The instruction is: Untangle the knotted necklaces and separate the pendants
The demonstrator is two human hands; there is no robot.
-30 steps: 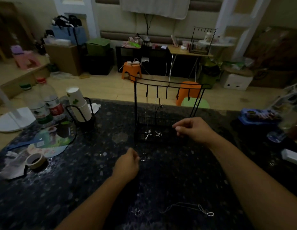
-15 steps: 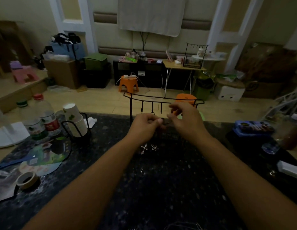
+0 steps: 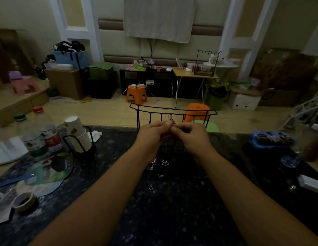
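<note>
A black wire jewellery stand (image 3: 172, 110) rises at the far side of the dark speckled table (image 3: 172, 201). My left hand (image 3: 152, 134) and my right hand (image 3: 192, 135) meet just under its hook bar, fingertips pinched together on a thin necklace chain that is too fine to make out. Below the hands two silver pendants hang in front of the stand: a cross pendant (image 3: 154, 163) and a flower pendant (image 3: 165, 162), side by side and apart.
Two water bottles (image 3: 48, 132), stacked paper cups (image 3: 77, 134) in a black holder, a tape roll (image 3: 24, 201) and a hand fan (image 3: 46, 173) crowd the table's left. A blue tray (image 3: 270, 139) and a white box (image 3: 311, 182) sit at the right.
My left hand rose from the table to the stand's hook bar and met my right hand there. The camera tilted up, so a chain lying near the front edge left the view.
</note>
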